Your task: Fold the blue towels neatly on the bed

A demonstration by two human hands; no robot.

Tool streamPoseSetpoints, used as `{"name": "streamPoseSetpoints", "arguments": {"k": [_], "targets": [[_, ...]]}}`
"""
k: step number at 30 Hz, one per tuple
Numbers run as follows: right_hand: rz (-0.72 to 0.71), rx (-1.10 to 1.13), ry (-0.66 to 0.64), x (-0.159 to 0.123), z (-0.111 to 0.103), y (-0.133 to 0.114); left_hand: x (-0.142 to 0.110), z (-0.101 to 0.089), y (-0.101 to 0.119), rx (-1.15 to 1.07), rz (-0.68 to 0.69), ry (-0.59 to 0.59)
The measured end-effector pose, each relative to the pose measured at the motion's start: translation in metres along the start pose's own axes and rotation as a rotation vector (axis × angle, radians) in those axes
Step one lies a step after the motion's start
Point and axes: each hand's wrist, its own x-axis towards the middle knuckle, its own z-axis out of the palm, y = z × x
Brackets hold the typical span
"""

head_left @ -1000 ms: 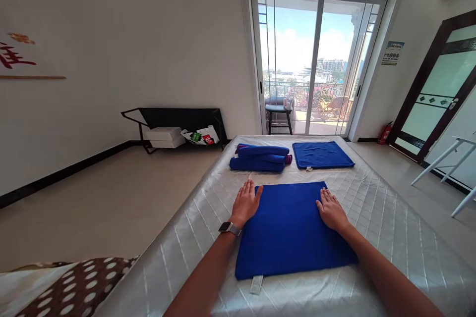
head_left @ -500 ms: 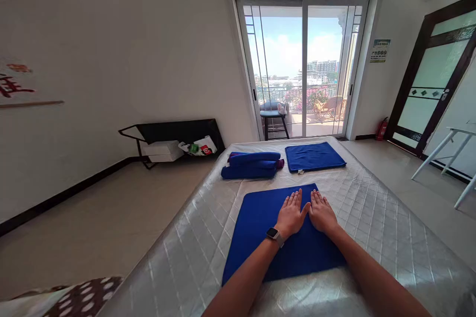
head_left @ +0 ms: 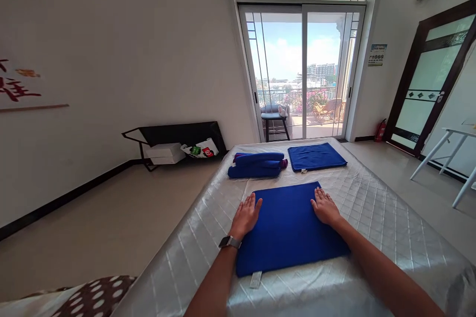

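A flat blue cloth [head_left: 288,228], folded into a rectangle, lies on the silvery quilted mattress in front of me. A white tag [head_left: 256,280] sticks out at its near edge. My left hand [head_left: 246,215], with a watch on the wrist, lies stretched out on the cloth's left edge. At the far right edge, my right hand [head_left: 325,207] rests flat with its fingers extended. Neither hand grips anything. Beyond them are a pile of rolled or folded blue cloths [head_left: 256,165] with purple showing, and another flat blue cloth [head_left: 317,156] to its right.
The mattress [head_left: 178,262] fills the foreground. By the left wall stands a low black frame [head_left: 178,133] holding white boxes [head_left: 164,153] and a printed bag [head_left: 201,149]. A polka-dot fabric [head_left: 96,297] is at lower left. White table legs [head_left: 433,156] stand at right.
My left hand has moved left from the cloth's middle to its left edge. My right hand stays near the right edge. The near edge's tag now shows, and the view has shifted slightly.
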Motion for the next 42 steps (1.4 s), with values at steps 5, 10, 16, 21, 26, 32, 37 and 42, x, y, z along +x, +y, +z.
{"name": "streamPoseSetpoints", "arguments": {"k": [5,10,16,21,26,32,37,42], "targets": [[-0.04,-0.009,-0.017,-0.011,-0.003,0.002,0.0,0.004,-0.002,0.091,0.103,0.065],[-0.063,0.005,0.041,-0.023,0.008,0.007,-0.003,-0.014,0.011,0.133,0.077,0.197],[-0.04,0.004,0.046,-0.027,0.011,0.004,-0.016,-0.017,0.127,0.089,0.374,0.158],[-0.075,-0.037,0.068,-0.029,0.009,0.003,-0.023,0.011,0.196,0.055,0.466,0.022],[-0.054,-0.015,0.073,-0.028,0.011,0.004,-0.029,0.016,0.143,0.098,0.334,-0.004],[-0.047,0.003,0.051,-0.026,0.01,0.004,-0.054,0.005,0.029,0.154,0.13,0.021],[-0.024,-0.023,0.015,-0.034,-0.002,-0.001,-0.066,-0.001,0.006,0.06,0.014,0.037],[-0.082,-0.027,0.005,-0.067,0.0,0.003,-0.065,0.004,0.013,0.045,0.032,0.083]]}}
